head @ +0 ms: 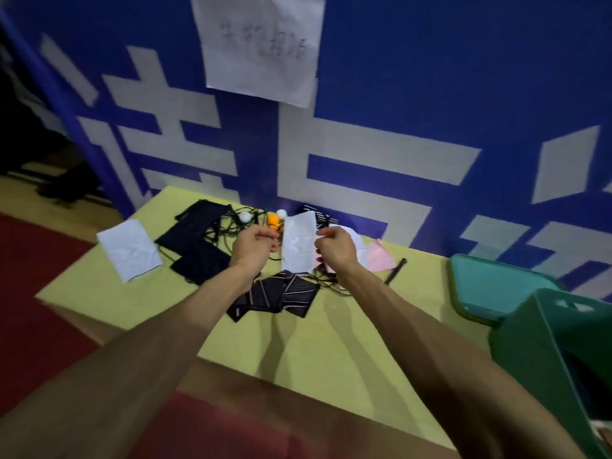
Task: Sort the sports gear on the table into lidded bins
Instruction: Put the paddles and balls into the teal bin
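White folded cloth [299, 241] pinched by right hand [336, 251] above yellow table [331, 342]; left hand [253, 248] closed, contents unclear; near edge clear.

This looks like a sports hall or gym. A blue barrier [397, 77] printed with large white characters fills the upper frame, with a paper notice [261, 44] taped at top centre. Red flooring [39, 309] shows lower left. Small balls [274, 220] and cords [231, 223] lie on a yellow table [331, 342], mid-frame.
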